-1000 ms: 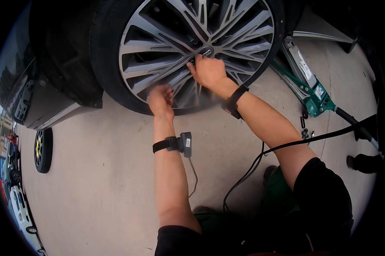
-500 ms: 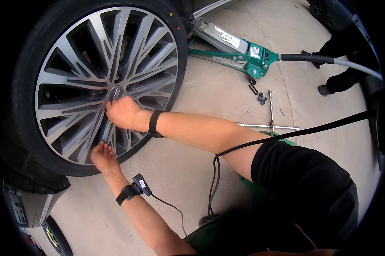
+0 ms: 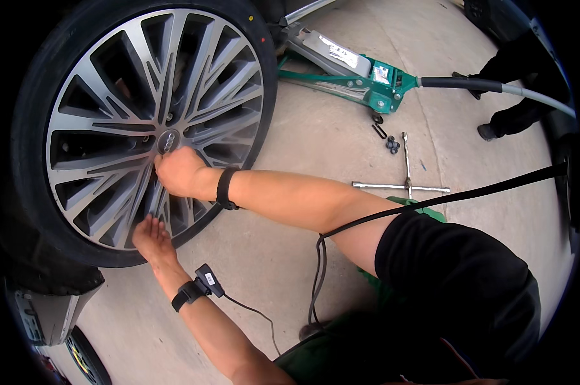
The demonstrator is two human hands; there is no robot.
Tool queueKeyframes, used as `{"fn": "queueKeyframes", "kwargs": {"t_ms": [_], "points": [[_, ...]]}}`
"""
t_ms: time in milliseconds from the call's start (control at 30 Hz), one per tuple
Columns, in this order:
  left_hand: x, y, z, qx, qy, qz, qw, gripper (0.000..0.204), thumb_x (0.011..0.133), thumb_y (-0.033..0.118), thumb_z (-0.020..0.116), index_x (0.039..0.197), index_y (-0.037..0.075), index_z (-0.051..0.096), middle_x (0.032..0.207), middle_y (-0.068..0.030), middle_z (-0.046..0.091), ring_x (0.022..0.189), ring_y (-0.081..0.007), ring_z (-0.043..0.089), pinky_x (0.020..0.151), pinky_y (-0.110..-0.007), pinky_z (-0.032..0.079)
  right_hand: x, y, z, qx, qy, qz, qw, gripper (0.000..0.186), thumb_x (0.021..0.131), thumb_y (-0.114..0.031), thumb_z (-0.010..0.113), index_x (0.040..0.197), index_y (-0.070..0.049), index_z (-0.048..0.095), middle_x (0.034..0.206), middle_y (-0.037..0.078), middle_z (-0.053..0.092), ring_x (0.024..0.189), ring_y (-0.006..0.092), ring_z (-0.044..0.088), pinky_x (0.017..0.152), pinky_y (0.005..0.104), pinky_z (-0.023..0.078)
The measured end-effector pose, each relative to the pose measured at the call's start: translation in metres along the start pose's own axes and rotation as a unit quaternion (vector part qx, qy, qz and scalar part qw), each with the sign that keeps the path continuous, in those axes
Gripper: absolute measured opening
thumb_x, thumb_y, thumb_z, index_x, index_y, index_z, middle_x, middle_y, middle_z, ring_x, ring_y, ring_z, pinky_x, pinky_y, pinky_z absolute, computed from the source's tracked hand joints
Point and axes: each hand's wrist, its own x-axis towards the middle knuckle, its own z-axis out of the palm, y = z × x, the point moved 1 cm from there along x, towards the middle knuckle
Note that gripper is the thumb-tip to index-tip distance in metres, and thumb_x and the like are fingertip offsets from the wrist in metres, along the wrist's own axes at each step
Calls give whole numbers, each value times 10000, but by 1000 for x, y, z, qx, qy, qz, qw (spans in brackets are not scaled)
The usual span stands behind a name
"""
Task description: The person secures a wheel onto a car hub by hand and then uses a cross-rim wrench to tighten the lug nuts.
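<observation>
A large multi-spoke alloy wheel [image 3: 78,125] with a black tire [image 3: 269,96] stands upright in front of me at the left. My right hand [image 3: 179,172] is just below the round center cap [image 3: 168,140], its fingers bent and closed against the spokes. Whatever those fingers pinch, if anything, is hidden behind the hand. Lower down, my left hand [image 3: 154,240] touches the bottom of the rim, fingers extended upward over the spokes and nothing visible in it. Bolt holes [image 3: 170,117] show around the cap.
A green floor jack [image 3: 383,86] with a long handle [image 3: 463,84] stands beyond the tire. Several dark lug bolts [image 3: 392,145] and a four-way lug wrench [image 3: 408,186] lie on the concrete. Black cables [image 3: 444,197] cross my right arm. Another person's legs [image 3: 521,119] are at far right.
Both hands keep their places on the wheel. The wheel and hands appear shifted slightly left in view; my right hand has turned only a little, if at all.
</observation>
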Motion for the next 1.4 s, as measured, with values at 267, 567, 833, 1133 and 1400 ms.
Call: {"fn": "queueKeyframes", "kwargs": {"t_ms": [267,567,833,1133,1400], "points": [[-3,-1,1,-14,-2,1,1000,337,828,250,561,1048,6,635,928,-54,598,767,-159,548,638,-259,415,-1,0,0,-1,39,-4,999,197,847,-160,574,938,9,618,830,159,690,752,304,704,643,407,556],[0,-3,1,-25,5,-8,1000,304,821,250,567,1001,23,659,869,-43,607,743,-147,551,643,-255,416,0,0,0,22,9,49,998,294,927,-297,542,935,-18,636,830,163,699,746,321,701,652,418,554],[1,0,-3,-29,-14,-8,999,280,826,246,579,982,27,655,856,-38,609,735,-149,556,622,-257,416,4,0,2,17,57,41,997,294,899,-306,571,903,-22,649,836,163,688,748,333,693,670,428,552],[-3,1,0,-23,5,-2,1000,225,849,212,577,964,27,634,807,-40,602,681,-153,566,580,-251,436,-2,6,5,42,86,24,995,288,853,-300,578,821,-28,667,808,172,679,705,349,682,659,443,546],[-4,-4,9,-27,16,16,999,155,837,159,582,925,37,620,803,-38,581,667,-145,553,566,-249,430,-12,23,-21,104,20,50,993,352,808,-369,586,813,-34,693,772,190,682,764,366,674,718,448,534]]}}
